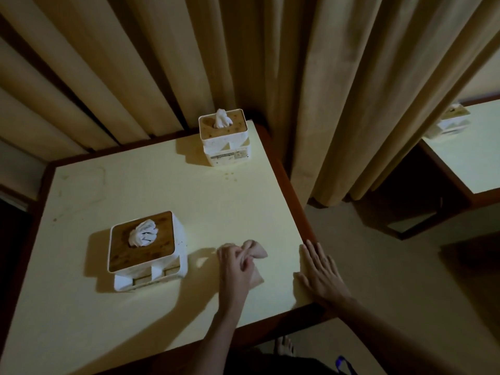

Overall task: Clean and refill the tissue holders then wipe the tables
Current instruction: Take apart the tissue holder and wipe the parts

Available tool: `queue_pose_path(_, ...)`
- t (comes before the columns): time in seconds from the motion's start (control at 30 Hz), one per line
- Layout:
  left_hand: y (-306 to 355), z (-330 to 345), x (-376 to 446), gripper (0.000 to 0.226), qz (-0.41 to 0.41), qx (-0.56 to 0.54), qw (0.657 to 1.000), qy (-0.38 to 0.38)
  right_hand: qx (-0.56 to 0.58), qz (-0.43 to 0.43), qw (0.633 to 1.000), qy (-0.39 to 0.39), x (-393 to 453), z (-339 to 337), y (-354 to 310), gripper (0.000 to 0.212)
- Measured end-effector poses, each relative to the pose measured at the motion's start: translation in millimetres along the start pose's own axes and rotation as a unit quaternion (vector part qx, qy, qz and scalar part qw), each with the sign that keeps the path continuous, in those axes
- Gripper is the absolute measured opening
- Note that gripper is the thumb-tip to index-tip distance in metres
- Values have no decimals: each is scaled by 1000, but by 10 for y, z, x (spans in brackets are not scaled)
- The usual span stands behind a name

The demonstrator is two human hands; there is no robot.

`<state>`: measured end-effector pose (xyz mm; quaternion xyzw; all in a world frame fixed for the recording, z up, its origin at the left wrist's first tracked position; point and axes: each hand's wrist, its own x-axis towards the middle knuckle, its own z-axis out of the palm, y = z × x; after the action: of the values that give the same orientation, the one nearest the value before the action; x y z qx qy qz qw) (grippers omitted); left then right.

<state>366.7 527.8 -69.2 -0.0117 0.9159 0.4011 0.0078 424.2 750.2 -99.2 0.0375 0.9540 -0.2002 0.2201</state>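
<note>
At the left of the pale yellow, dark-wood-edged surface [162, 185] stands a white square tissue holder with a brown wood-grain lid [146, 249], a bunch of white tissue [143, 234] rising from the hole in its top. Just right of it, apart from the holder, the left hand [235, 266] rests on the surface with its fingers curled round a crumpled pale beige cloth [255, 250]; the grip is closed on the cloth's gathered middle, so one puff of fabric sticks out beyond the fingertips to the right and a flat corner shows under the heel of the hand. Farther back, near the far right corner of the surface, a second white tissue holder with a speckled tan lid [224, 136] stands upright with tissue pulled up from it, a few small dark specks on the surface just before it. The right hand [320, 274] lies flat and spread on the right edge, fingers straight, holding nothing. Beige pleated curtains [338, 90] hang behind. At the far right, a neighbouring table [470, 163] carries another holder, blurred.
</note>
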Motion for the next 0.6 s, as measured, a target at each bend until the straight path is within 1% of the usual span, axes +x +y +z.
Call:
queue_pose_path(0.1,38,-273,124,29,-11,-47,999,13,-10,-6,1000,8,71,-24,-104,94)
queue_pose_path(0.13,51,-376,153,31,-7,-64,998,20,-12,-8,1000,14,102,-54,-163,93)
queue_pose_path(0.2,72,-591,198,38,5,-111,994,21,1,-18,999,35,182,-131,-362,80)
queue_pose_path(0.27,32,-791,242,39,12,-142,990,24,33,-39,995,81,291,-226,-655,71)
queue_pose_path(0.33,-66,-998,287,34,-14,-155,988,25,56,-68,988,124,420,-326,-1004,63)
queue_pose_path(0.43,-218,-1371,341,23,-62,-171,982,42,100,-127,974,159,587,-449,-1594,48)
queue_pose_path(0.5,-359,-1655,372,21,-79,-178,979,59,131,-166,962,171,655,-467,-1993,41)
queue_pose_path(0.6,-614,-2110,458,19,-96,-191,974,79,152,-205,952,168,711,-418,-2518,39)
